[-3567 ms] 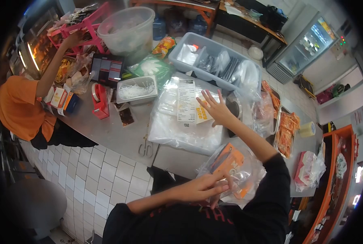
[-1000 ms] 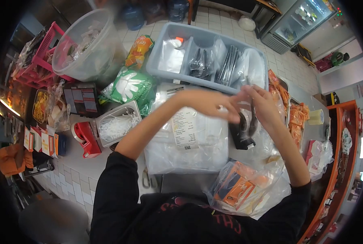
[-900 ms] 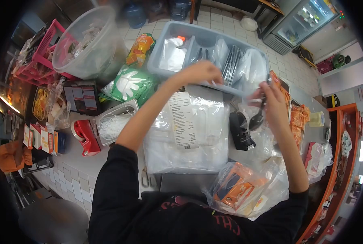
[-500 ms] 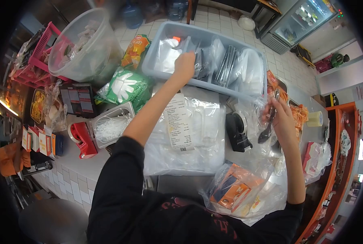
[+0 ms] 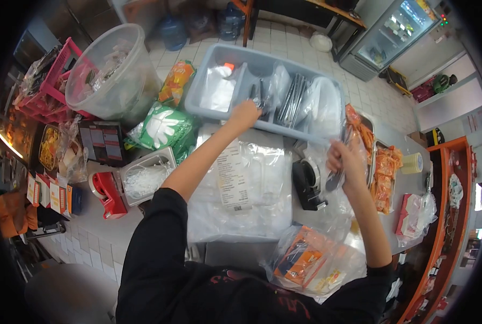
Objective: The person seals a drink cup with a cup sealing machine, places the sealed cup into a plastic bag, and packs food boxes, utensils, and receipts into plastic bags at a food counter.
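Observation:
My left hand is closed at the near side of a blue-grey divided bin. Its fingertips are on black plastic cutlery, whose exact kind I cannot make out. In my right hand, to the right of the bin, is a black plastic spoon, its bowl pointing down. Black straws or wrapped sticks and clear plastic lids or bags fill other compartments. Below my left forearm, a printed receipt lies on a stack of clear plastic bags.
A black tape dispenser stands right of the bags, a red one at left beside a metal tray. An orange box in a clear bag lies near my body. A large clear tub stands at back left.
My left hand has drawn toward me, lower along the bin's near edge. My right hand has moved left and slightly down with the spoon. The whole view has shifted a little.

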Motion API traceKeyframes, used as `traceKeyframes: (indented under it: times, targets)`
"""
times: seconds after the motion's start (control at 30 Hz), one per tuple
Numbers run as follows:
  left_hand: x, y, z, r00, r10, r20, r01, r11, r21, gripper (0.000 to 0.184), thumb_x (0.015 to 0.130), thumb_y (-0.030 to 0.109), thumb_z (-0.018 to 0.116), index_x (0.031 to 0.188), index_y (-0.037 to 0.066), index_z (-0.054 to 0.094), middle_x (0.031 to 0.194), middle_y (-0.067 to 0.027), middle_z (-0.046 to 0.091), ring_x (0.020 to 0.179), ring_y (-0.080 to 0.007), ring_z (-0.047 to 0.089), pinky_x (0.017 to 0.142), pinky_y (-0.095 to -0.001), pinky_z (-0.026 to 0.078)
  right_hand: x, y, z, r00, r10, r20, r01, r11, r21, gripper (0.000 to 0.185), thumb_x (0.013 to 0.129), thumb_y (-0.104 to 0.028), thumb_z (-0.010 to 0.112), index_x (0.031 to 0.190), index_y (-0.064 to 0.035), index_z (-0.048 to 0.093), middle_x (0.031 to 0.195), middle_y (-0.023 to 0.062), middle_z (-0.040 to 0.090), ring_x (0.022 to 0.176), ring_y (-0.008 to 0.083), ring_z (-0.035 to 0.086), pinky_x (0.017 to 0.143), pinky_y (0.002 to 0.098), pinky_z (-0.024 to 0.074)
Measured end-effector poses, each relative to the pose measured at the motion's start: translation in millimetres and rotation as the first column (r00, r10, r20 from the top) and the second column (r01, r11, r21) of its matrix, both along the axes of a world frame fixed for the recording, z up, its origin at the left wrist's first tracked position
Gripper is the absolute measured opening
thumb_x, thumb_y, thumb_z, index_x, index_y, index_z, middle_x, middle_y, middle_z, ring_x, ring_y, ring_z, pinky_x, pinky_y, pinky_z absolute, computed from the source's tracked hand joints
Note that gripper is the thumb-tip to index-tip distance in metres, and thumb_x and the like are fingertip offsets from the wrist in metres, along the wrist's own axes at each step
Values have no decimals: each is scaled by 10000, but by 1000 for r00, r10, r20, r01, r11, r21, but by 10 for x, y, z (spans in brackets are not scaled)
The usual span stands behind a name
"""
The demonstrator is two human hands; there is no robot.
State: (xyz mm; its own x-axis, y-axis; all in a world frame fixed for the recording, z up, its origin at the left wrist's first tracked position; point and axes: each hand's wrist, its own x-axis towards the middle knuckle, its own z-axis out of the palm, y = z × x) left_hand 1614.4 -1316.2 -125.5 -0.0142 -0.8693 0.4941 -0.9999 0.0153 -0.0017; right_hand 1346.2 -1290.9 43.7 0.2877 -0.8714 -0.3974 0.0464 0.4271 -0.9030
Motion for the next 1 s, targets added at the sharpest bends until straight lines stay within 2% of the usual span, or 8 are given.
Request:
traceKeyframes:
  times: [0.07,0.17,0.57,0.8,0.87,0.93,0.97,1.0]
  targets:
    - [20,-124,-59,881,151,-448,15,938,347,120,757,84,556,809,-13,606,751,-203,604,727,-360,585,628,-411,463,-27,77,83,999,35,-20,-36,999,-14,275,818,-63,567,996,-72,358,608,-12,369,429,69,340,393,231,289]
    - [86,-138,73,878,220,-425,-51,926,374,127,747,118,612,804,8,585,745,-183,606,725,-332,592,603,-410,453,-71,99,122,974,213,-74,-214,977,-11,275,831,-107,568,1055,-54,418,614,-8,397,428,63,341,397,215,274]
    - [-112,486,823,561,180,-808,-230,971,57,407,730,356,693,691,39,441,553,-85,450,512,-243,422,501,-352,360,435,-77,-193,932,347,-99,-339,936,93,460,811,-385,625,1014,13,514,595,-28,419,456,41,333,435,220,333]
    - [-692,974,1270,442,-279,-852,723,673,155,394,802,262,634,1098,20,542,974,-126,602,852,-230,580,784,-317,452,574,-87,-291,962,238,-136,-257,955,-147,365,807,-404,605,812,-40,577,637,16,537,483,61,450,468,211,368]
    - [-265,727,1073,511,-185,-840,648,724,235,287,806,218,617,1000,16,558,879,-130,604,847,-222,579,750,-324,452,350,-150,-237,968,25,-249,-75,978,-193,311,823,-356,588,748,-58,545,639,6,524,482,65,446,459,204,363]
    - [266,480,698,561,139,-816,123,961,248,246,807,195,595,984,24,577,863,-130,601,834,-236,578,751,-321,455,112,-130,-15,983,14,-186,-48,982,-182,267,848,-312,554,728,-75,521,610,-19,499,484,55,438,439,198,339]
    - [589,384,350,951,209,-227,-229,971,-64,255,814,176,589,971,-13,517,852,-145,570,752,-265,586,708,-340,478,8,-107,58,983,6,-184,-40,982,-183,267,848,-312,554,728,-75,521,610,-19,499,484,55,438,439,198,339]
    - [915,294,129,925,379,8,-379,925,-32,312,797,198,606,975,-18,468,825,-142,549,716,-286,577,657,-372,488,-90,-87,124,974,-6,-226,-48,971,-233,248,855,-301,545,741,-82,518,603,-27,487,483,50,430,431,196,329]
